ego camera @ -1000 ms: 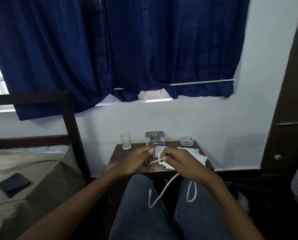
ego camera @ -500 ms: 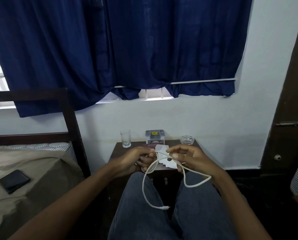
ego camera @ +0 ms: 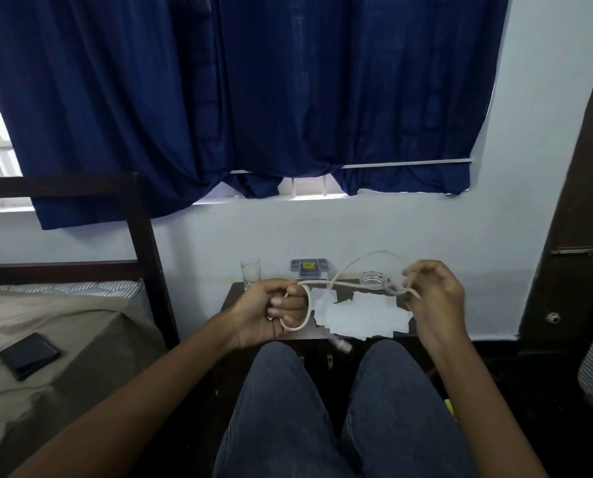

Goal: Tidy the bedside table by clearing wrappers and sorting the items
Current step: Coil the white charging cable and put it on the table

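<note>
A white cable [ego camera: 352, 285] stretches between my two hands above the dark bedside table [ego camera: 229, 300]. My left hand [ego camera: 271, 310] is closed around one looped end of it. My right hand [ego camera: 436, 294] pinches the other end, where the cable arcs up and crosses itself. The cable's plug [ego camera: 341, 343] hangs blurred below the table's front edge. White paper wrappers [ego camera: 360, 315] lie spread on the tabletop under the cable. At the back of the table stand a clear drinking glass [ego camera: 250, 273], a small grey box with a yellow label [ego camera: 309, 269] and a glass ashtray [ego camera: 373, 279].
A bed with a brown cover [ego camera: 64, 339] and a dark headboard post [ego camera: 146, 257] stands to the left, with a black wallet [ego camera: 28, 355] on it. Blue curtains [ego camera: 253, 98] hang above the white wall. A dark wooden door [ego camera: 585, 236] is at the right. My knees [ego camera: 340, 408] are before the table.
My hands have drawn apart, the right one moving right and up, pulling the cable out into a wide loop. The hanging plug end has risen from my lap to table height.
</note>
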### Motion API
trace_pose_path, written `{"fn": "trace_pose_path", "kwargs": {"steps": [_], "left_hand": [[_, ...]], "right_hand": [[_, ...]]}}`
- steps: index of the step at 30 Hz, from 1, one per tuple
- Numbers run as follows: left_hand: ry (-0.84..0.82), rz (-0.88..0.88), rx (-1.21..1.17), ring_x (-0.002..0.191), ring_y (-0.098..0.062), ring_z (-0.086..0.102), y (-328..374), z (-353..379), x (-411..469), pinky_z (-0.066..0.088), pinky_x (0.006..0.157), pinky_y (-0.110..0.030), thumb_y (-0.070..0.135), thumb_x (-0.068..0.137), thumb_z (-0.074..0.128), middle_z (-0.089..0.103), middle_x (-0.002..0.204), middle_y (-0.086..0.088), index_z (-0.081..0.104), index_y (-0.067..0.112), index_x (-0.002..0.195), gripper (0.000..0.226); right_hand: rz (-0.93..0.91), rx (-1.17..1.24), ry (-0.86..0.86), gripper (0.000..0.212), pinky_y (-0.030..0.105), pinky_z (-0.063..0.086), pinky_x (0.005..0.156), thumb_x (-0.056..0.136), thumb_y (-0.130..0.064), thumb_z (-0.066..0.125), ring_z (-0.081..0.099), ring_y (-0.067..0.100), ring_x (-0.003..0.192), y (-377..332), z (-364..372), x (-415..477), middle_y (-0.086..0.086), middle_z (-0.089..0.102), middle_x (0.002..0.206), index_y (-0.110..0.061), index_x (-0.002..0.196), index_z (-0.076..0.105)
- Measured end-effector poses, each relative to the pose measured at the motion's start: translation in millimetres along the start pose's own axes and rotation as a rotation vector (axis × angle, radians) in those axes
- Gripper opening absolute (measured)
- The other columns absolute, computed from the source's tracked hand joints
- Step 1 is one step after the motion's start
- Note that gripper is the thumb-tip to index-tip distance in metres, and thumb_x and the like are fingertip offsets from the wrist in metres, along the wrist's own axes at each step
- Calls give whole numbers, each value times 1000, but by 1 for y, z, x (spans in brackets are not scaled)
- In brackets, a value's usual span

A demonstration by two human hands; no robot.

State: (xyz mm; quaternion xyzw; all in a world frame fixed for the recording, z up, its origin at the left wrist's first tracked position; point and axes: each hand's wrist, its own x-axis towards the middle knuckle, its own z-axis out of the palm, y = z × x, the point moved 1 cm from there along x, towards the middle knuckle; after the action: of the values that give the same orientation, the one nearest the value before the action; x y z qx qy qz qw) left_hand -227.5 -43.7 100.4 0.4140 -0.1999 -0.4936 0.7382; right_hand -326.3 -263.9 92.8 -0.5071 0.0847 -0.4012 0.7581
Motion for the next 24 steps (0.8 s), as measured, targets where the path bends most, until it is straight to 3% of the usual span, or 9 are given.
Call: {"fn": "trace_pose_path", "kwargs": {"steps": [2,5,7,9,11,13,17,21,24], "left_hand": [[-49,38,-48,41,-6,15,3,-2,-1,35,45,-17,17,84,49,36,42,7,50,14,61,23],[-21,152,-106,38,-6,21,7,-5,1,38,45,-18,17,80,57,36,43,6,50,13,60,21],[120,270,-135,33,-6,26,12,-9,2,38,43,-17,19,86,44,33,41,7,49,14,56,31],[227,390,-185,32,-6,27,19,-17,1,36,42,-17,19,92,35,32,41,6,48,14,54,41],[316,473,-212,32,-7,28,25,-27,-2,38,42,-15,20,96,31,33,41,5,46,14,55,44],[400,522,-200,32,-8,30,28,-35,-3,42,46,-17,21,98,28,36,42,4,43,14,59,42],[465,588,-250,34,-9,35,30,-43,-1,37,59,-21,23,99,24,44,46,1,38,14,64,39],[505,640,-295,34,-10,40,36,-55,-3,39,53,-19,19,98,22,51,49,-2,36,13,64,38],[583,656,-317,32,-9,42,40,-64,-6,46,47,-15,14,98,23,61,50,-5,36,13,64,36]], "right_hand": [[-37,-119,191,29,18,40,44,84,8,48,46,13,54,6,-14,5,4,51,67,-13,65,56],[-104,-410,268,28,16,41,40,83,3,45,49,8,44,24,-24,7,6,54,64,-12,64,58],[-109,-552,245,21,20,46,41,81,-1,45,52,16,46,41,-30,7,13,56,65,-4,65,60],[-125,-678,200,23,37,54,54,77,-14,45,56,31,55,56,-34,7,16,57,63,0,62,57],[-123,-787,118,27,51,53,60,72,-20,41,57,39,61,68,-37,5,16,56,63,0,60,53],[-110,-839,45,29,53,52,59,73,-19,40,58,40,62,78,-38,2,17,57,63,3,61,54],[-65,-757,-85,29,41,52,59,86,-3,46,59,34,61,79,-36,-7,15,59,61,-5,59,56],[-12,-734,-180,19,40,49,73,87,-6,54,58,27,75,82,-40,-9,12,62,73,-1,70,59],[190,-236,-89,25,32,51,78,91,-8,49,64,25,84,77,-37,-4,12,68,77,-2,70,63]]}}
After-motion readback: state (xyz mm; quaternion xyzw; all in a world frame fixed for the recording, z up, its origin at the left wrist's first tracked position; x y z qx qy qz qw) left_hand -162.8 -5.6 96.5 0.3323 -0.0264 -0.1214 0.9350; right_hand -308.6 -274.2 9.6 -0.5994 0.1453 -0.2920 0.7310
